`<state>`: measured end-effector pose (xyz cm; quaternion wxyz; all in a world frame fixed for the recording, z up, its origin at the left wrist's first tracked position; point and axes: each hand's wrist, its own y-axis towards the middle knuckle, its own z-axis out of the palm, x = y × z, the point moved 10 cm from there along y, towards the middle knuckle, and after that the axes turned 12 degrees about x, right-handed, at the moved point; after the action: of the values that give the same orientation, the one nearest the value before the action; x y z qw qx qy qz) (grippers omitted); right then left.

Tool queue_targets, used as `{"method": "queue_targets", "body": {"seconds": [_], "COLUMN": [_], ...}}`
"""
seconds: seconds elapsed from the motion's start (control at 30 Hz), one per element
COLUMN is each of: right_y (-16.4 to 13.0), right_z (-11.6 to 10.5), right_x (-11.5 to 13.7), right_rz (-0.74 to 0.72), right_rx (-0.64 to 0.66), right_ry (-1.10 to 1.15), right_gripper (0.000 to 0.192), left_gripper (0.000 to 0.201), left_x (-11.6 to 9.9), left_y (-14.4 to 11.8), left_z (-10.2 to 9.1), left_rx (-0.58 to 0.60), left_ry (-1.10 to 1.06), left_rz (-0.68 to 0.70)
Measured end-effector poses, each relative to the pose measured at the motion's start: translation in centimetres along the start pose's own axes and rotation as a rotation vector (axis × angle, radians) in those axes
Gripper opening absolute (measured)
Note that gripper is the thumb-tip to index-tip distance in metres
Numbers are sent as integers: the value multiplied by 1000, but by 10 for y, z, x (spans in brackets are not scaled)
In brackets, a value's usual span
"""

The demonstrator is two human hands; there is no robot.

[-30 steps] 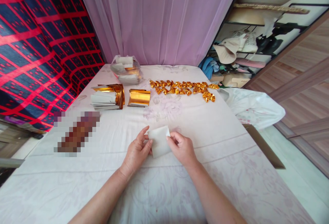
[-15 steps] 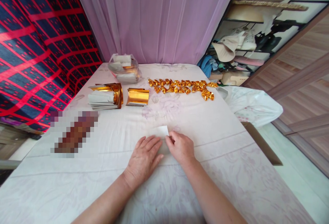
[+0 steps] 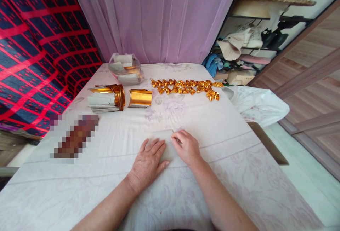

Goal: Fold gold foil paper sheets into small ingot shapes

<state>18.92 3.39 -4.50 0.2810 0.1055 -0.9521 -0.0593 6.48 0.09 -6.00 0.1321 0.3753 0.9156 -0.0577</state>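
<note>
A pale grey-white sheet of paper (image 3: pixel 162 133) lies on the cloth in front of me, its far edge showing beyond my fingers. My left hand (image 3: pixel 150 160) rests flat over its left part, fingers spread and holding it down. At the sheet's right edge, my right hand (image 3: pixel 187 148) has thumb and forefinger pinched together on the paper, the other fingers curled. Part of the paper is hidden under my hands. Farther off, folded gold foil pieces (image 3: pixel 180 87) lie in rows, left of which sits a small stack of gold foil paper (image 3: pixel 140 98).
A larger fanned stack of foil paper (image 3: pixel 106 98) and a clear plastic bag of more paper (image 3: pixel 124 69) stand at the back left. A blurred-out patch (image 3: pixel 75 137) lies nearer. Beyond the bed-like surface's right edge are a white plastic bag (image 3: pixel 260 105) and crowded shelves (image 3: pixel 239 47).
The bright white flap at the paper's far edge now looks lower and greyer. My right fingers have shifted slightly up along its edge, and the whole view has moved a little.
</note>
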Motion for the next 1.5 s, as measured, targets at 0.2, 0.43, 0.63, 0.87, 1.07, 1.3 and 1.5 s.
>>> {"method": "queue_targets", "body": {"seconds": [0.2,0.43,0.63,0.87,1.07,1.3,1.5], "right_y": [2,-1,-6,-9,-10,-12,-12], "right_z": [14,13,10,10,10,16,17], "right_x": [8,-1,1,6,4,-2,-2], "right_rz": [-101,-165,-231,-255,-237,-205,-203], "right_rx": [113,189,301,395,421,491,484], "right_ry": [-52,71,191,184,196,229,238], "right_gripper": [13,30,49,46,42,58,45], "left_gripper": [43,29,28,26,38,22,17], "left_x": [4,11,12,15,15,17,16], "left_y": [-1,-2,1,2,1,3,3], "left_z": [0,-2,-3,-5,-5,-6,-9], "left_rx": [4,20,25,7,7,-3,-34], "left_ry": [-25,-101,-115,-130,-133,-153,-144], "left_rz": [9,21,-1,-29,-7,-82,-78]}}
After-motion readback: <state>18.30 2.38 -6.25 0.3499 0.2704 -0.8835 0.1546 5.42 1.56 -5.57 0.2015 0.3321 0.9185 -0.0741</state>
